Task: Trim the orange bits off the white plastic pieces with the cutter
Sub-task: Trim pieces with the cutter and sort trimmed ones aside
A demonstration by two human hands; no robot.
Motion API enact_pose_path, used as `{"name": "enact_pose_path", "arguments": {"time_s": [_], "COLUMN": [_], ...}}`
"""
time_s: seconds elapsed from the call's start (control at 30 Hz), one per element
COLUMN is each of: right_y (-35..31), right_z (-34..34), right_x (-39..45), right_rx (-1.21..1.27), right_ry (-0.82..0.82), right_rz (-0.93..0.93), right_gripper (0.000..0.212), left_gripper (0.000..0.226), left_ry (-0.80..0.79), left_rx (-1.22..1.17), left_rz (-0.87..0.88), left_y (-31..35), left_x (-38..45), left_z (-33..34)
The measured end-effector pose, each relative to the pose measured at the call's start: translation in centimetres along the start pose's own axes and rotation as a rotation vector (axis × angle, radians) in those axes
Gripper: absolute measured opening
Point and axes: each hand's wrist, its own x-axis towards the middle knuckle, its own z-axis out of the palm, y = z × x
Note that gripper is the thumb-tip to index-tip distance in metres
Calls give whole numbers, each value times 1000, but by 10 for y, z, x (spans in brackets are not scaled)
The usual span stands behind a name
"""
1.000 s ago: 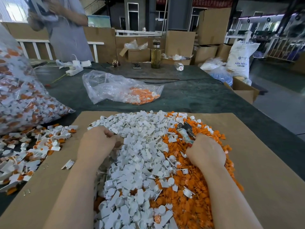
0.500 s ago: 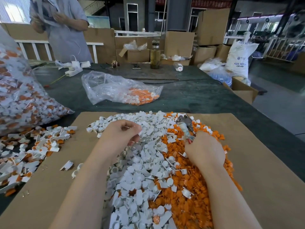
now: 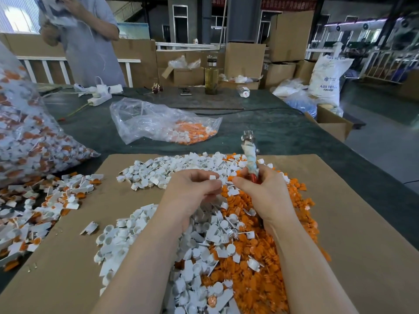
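Item: trimming bench, one moment. Left hand (image 3: 192,189) was raised over the pile, its fingers curled and pinching a small white piece (image 3: 212,177) at the fingertips; no orange showed on the visible part of that piece, so whether it still needed a cut could not be told. Right hand (image 3: 263,191) was closed round the cutter (image 3: 249,155), which stood nearly upright, head up and well above the piece, its handle wrapped in cloth; whether its blades were apart or together could not be told. Thumbs of the two hands lay just beside each other. Cardboard sheet (image 3: 362,223) bore the sorted stock: white pieces (image 3: 158,168) to the left and centre, orange offcuts (image 3: 260,279) to the right. Untrimmed pieces (image 3: 45,200), white with orange still attached, lay off the sheet's left edge, beside a full bag (image 3: 27,137) of the same. A smaller bag (image 3: 163,123) with orange bits lay farther back on the table (image 3: 283,132). Handling note, as judgement: the cutter head would have to tip down to the piece before any cut; the piece would be best turned so the joint faced the blades, the pinch kept clear of the bite, and the cut made flush to the white so no stub remained, with the offcut dropping on the orange side.
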Motion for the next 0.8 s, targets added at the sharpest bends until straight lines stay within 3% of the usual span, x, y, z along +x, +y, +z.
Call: {"name": "enact_pose_path", "arguments": {"time_s": [0.13,0.3,0.63,0.8], "right_y": [-2,-4,-6,-6], "right_z": [9,12,20,22], "right_x": [-3,-7,-12,-14], "right_rx": [81,104,-147,-145], "right_ry": [6,6,98,160], "right_rz": [-61,-116,-324,-360], "right_gripper": [10,6,10,12], "left_gripper": [10,11,12,10], "left_ry": [59,87,65,63], "left_rx": [43,-109,-192,-181], "left_rz": [17,2,36,89], "left_y": [2,6,9,11], "left_x": [-4,-6,-9,-11], "left_z": [5,6,8,11]}}
